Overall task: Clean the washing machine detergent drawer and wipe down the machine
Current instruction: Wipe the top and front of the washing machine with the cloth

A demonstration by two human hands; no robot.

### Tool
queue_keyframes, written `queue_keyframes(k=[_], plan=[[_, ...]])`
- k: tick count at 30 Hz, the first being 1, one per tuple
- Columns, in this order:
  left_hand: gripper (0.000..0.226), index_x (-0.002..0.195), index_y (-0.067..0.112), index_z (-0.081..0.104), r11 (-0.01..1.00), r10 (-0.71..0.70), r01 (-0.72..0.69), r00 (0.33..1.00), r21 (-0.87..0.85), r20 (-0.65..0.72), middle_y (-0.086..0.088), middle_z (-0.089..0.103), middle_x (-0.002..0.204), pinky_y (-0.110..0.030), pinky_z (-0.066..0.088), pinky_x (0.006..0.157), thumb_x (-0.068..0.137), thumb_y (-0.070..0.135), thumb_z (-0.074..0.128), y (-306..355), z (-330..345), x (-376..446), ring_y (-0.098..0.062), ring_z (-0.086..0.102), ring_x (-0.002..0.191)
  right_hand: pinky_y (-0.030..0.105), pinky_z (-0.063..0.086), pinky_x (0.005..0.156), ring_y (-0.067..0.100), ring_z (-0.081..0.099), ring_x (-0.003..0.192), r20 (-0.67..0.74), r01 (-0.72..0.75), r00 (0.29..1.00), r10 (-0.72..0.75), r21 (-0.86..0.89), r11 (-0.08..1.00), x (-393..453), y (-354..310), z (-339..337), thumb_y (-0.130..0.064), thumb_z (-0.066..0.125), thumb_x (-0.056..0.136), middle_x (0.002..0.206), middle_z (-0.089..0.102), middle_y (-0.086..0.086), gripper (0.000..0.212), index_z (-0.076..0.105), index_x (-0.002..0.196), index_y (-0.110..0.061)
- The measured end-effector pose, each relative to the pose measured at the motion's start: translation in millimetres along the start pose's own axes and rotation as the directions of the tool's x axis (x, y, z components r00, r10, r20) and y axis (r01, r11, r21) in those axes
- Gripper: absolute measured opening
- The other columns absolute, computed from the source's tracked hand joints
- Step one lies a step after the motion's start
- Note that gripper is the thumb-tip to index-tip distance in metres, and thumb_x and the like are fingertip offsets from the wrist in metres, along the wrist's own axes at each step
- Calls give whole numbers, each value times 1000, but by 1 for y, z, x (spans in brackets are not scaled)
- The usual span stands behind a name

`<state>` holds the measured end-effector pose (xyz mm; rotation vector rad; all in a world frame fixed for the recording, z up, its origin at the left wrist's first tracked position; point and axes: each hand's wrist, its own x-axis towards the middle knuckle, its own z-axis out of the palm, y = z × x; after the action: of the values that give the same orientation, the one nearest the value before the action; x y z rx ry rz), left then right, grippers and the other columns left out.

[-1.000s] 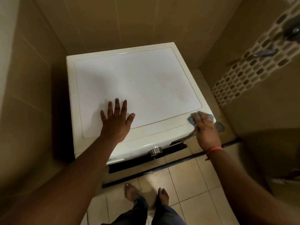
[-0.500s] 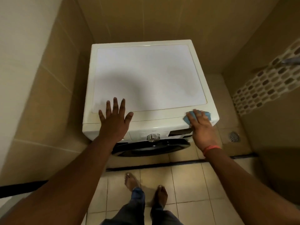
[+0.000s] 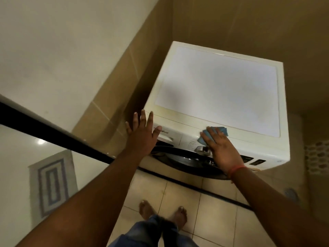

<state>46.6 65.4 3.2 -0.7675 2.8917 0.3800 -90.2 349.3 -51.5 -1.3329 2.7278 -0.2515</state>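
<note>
A white front-loading washing machine (image 3: 217,86) stands in a tiled corner. Its detergent drawer (image 3: 168,137) sits closed at the left of the front panel, partly hidden behind my left hand (image 3: 142,134). That hand is spread flat with straight fingers against the machine's front left corner. My right hand (image 3: 219,146) presses a blue cloth (image 3: 216,131) flat on the front top edge, just above the silver dial (image 3: 202,149). The dark round door (image 3: 179,160) shows below the panel.
Beige tiled walls close in on the machine's left and back. A dark door frame edge (image 3: 53,134) crosses the left side, with a grey patterned mat (image 3: 51,182) beyond it. A floor drain (image 3: 291,193) lies at the right. My bare feet (image 3: 162,212) stand on the floor tiles.
The view has swung left. My right hand slid the blue cloth from the machine's front right corner leftward to above the dial. My left hand shifted from the top to the front left corner.
</note>
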Motion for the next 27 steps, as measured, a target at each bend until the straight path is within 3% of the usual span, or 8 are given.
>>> queue_keyframes(k=[5,12,15,21,24,27], plan=[[77,156,26,0,994,-85,83,996,-65,-26,-8,1,164,-60,5,118,90,66,-3,-41,9,-14,-31,-4,151,49,34,113,31,21,147,69,18,997,-14,-50,999,-15,17,-16,8,65,75,159,24,10,90,29,151,-22],[77,156,28,-1,990,-76,77,997,-117,13,-6,-3,165,-59,3,118,88,64,2,-67,8,-16,-28,-8,151,48,36,111,36,26,143,69,193,979,-189,-45,980,77,-80,10,7,61,81,156,29,13,77,39,147,-27],[75,156,29,-1,986,-67,69,998,-153,14,-4,-3,165,-59,3,118,90,64,5,-75,4,-7,-27,-9,151,48,38,110,36,24,144,119,254,963,-241,-102,962,80,-79,10,9,64,79,159,24,9,80,42,145,-31],[68,156,28,-1,979,-68,71,997,-190,24,-4,-3,165,-58,2,118,98,58,16,-87,11,-1,-26,-8,151,45,40,110,28,9,150,243,215,957,-157,-231,949,41,-44,-15,-3,66,84,164,1,-3,88,23,151,-42],[68,156,27,1,973,-74,79,997,-218,30,-5,-2,165,-58,2,118,98,57,19,-90,13,-5,-27,-7,151,47,41,108,31,11,149,245,218,957,-157,-244,945,62,-64,-10,5,62,82,164,3,-3,89,28,149,-43],[67,156,26,3,970,-81,80,997,-228,5,-6,1,165,-59,5,118,98,56,21,-92,11,-5,-29,-5,151,48,38,110,33,11,149,244,304,936,-252,-205,930,97,-88,-3,8,59,83,164,8,1,85,31,149,-39]])
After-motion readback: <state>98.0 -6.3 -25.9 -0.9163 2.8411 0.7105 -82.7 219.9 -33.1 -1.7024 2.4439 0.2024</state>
